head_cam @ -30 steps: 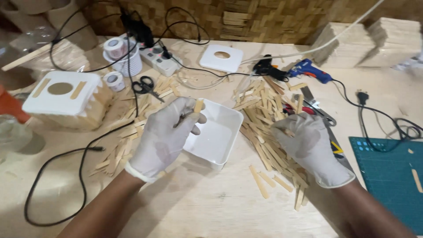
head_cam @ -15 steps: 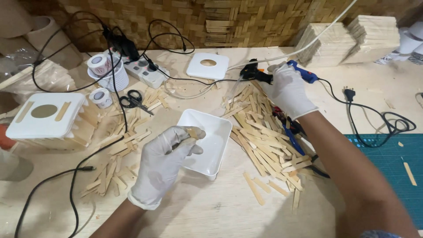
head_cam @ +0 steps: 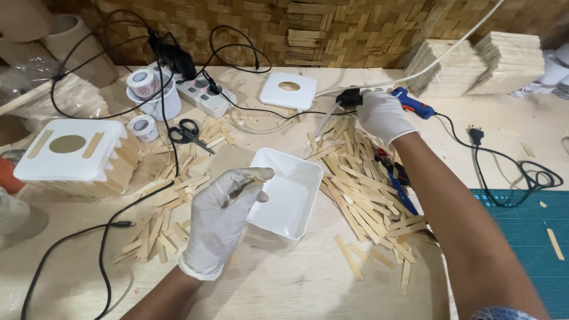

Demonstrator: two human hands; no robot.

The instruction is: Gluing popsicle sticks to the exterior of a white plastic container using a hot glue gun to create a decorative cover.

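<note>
The right hand (head_cam: 382, 115) has left the stick pile (head_cam: 361, 189) and is now closing around the blue glue gun (head_cam: 409, 102) at the back. The left hand (head_cam: 222, 219) is still pinching a small wooden stick (head_cam: 256, 176) beside the white tray (head_cam: 284, 194). Gluing looks near. The wooden table (head_cam: 284, 284) is messy with cables (head_cam: 112, 225); a woven wall (head_cam: 332, 29) is standing behind.
</note>
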